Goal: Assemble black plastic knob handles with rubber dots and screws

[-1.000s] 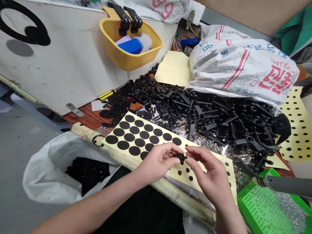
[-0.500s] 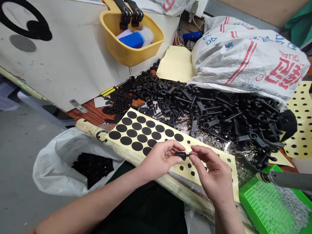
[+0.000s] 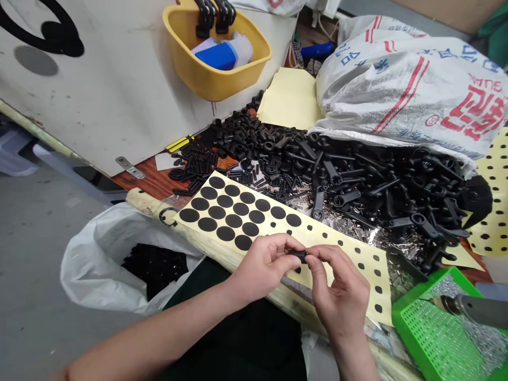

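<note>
Now the left hand pinches a black part, seemingly to steady it, while the right hand nips its other end narrowly; it's above the sheet, with the heap just beyond, presumably for easy reach.

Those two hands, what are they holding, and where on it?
A small black cylinder: the left hand pinches one end; the right hand touches the other.
</note>
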{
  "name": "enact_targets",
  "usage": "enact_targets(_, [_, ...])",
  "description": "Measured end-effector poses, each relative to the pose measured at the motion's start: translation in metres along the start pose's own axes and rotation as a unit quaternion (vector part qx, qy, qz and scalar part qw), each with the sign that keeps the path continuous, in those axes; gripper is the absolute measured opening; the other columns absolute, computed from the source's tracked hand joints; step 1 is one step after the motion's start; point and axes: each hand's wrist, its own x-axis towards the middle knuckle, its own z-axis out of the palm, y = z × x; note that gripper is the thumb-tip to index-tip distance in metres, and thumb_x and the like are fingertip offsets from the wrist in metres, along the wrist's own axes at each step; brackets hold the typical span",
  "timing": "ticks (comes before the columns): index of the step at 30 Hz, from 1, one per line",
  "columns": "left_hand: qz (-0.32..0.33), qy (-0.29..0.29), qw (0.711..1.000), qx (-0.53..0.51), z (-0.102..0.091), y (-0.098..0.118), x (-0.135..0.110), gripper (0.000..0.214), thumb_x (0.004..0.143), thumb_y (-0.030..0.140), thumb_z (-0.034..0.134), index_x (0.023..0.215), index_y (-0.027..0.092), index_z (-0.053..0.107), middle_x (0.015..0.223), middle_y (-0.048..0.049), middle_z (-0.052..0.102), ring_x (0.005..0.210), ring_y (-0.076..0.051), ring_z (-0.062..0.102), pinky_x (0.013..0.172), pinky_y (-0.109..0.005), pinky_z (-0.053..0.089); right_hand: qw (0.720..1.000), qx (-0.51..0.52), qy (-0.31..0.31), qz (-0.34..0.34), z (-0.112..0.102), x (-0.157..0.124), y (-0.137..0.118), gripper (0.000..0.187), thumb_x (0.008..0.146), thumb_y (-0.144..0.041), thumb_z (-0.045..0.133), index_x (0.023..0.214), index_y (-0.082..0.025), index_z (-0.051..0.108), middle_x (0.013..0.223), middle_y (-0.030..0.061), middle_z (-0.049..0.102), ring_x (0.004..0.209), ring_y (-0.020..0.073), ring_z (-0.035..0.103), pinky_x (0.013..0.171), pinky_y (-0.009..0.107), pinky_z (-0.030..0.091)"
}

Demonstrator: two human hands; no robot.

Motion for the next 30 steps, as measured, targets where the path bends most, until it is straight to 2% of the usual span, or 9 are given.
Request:
enact_targets(6, [0.000,0.035,0.999,-0.025,0.004,-0.005,-0.006,0.016,0.072,0.012,0.057,0.086,0.013,0.066,0.077,-0.0020,0.065,0.066,-0.011,0.056,0.060,-0.022,0.046,0.998,-0.006,0.052,0.025,0.011,-0.008,-0.004,0.014,0.083,-0.008,0.056,0.087,-0.021,0.061,0.077,0.0023,0.065,0.071,0.0147,0.063,0.064,0.028,0.053])
enact_targets(9, [0.004,0.047,0.999,-0.028,0.005,-0.004,-0.009,0.016,0.072,0.013,0.058,0.086,0.013,0.066,0.077,-0.0023,0.065,0.068,-0.012,0.057,0.060,-0.021,0.046,0.997,-0.018,0.078,0.001,0.014,-0.010,-0.005,0.016,0.082,-0.007,0.058,0.088,-0.022,0.061,0.078,0.0023,0.066,0.072,0.0149,0.064,0.067,0.029,0.053])
enact_targets(12, [0.011,0.047,0.999,-0.021,0.005,-0.005,-0.011,0.017,0.073,0.013,0.057,0.087,0.013,0.067,0.078,-0.0027,0.066,0.069,-0.012,0.058,0.060,-0.021,0.047,0.997,-0.002,0.073,-0.012,0.013,-0.012,-0.003,0.019,0.081,-0.005,0.058,0.090,-0.022,0.061,0.080,0.0026,0.066,0.074,0.0152,0.064,0.068,0.030,0.053])
enact_targets(17, [0.072,0.059,0.995,0.045,0.006,-0.005,-0.016,0.016,0.076,0.013,0.054,0.087,0.014,0.067,0.084,-0.0048,0.070,0.077,-0.015,0.064,0.069,-0.025,0.052,0.995,0.045,0.064,0.068,0.010,-0.015,-0.006,0.007,0.083,-0.013,0.060,0.084,-0.020,0.061,0.076,0.0031,0.064,0.071,0.0153,0.064,0.065,0.028,0.054])
enact_targets(21, [0.155,0.075,0.974,0.145,0.007,-0.006,-0.017,0.019,0.078,0.009,0.052,0.086,0.014,0.068,0.084,-0.0048,0.071,0.077,-0.015,0.065,0.074,-0.026,0.052,0.985,0.071,0.058,0.149,0.009,-0.017,-0.016,0.002,0.085,-0.020,0.060,0.083,-0.019,0.061,0.071,0.0007,0.062,0.058,0.0105,0.059,0.051,0.020,0.049])
enact_targets(23, [0.177,0.083,0.966,0.168,0.007,-0.007,-0.017,0.020,0.079,0.009,0.051,0.087,0.014,0.068,0.084,-0.0050,0.071,0.078,-0.015,0.065,0.075,-0.026,0.052,0.981,0.085,0.053,0.168,0.009,-0.019,-0.018,0.004,0.085,-0.021,0.061,0.082,-0.019,0.060,0.069,0.0002,0.060,0.056,0.0101,0.058,0.049,0.020,0.048])
enact_targets(26, [0.160,0.084,0.971,0.155,0.007,-0.008,-0.018,0.020,0.079,0.008,0.051,0.088,0.014,0.069,0.083,-0.0045,0.071,0.076,-0.015,0.065,0.073,-0.025,0.053,0.982,0.095,0.063,0.154,0.009,-0.022,-0.016,0.003,0.086,-0.019,0.059,0.083,-0.019,0.060,0.074,0.0024,0.062,0.063,0.0122,0.060,0.054,0.023,0.051])
enact_targets(30, [0.093,0.042,0.991,0.082,0.005,-0.007,-0.019,0.021,0.075,0.007,0.054,0.088,0.014,0.069,0.083,-0.0040,0.071,0.076,-0.015,0.066,0.071,-0.025,0.053,0.993,0.088,0.051,0.065,0.006,-0.022,-0.005,0.010,0.085,-0.012,0.057,0.089,-0.020,0.060,0.079,0.0046,0.063,0.077,0.0167,0.063,0.061,0.029,0.052])
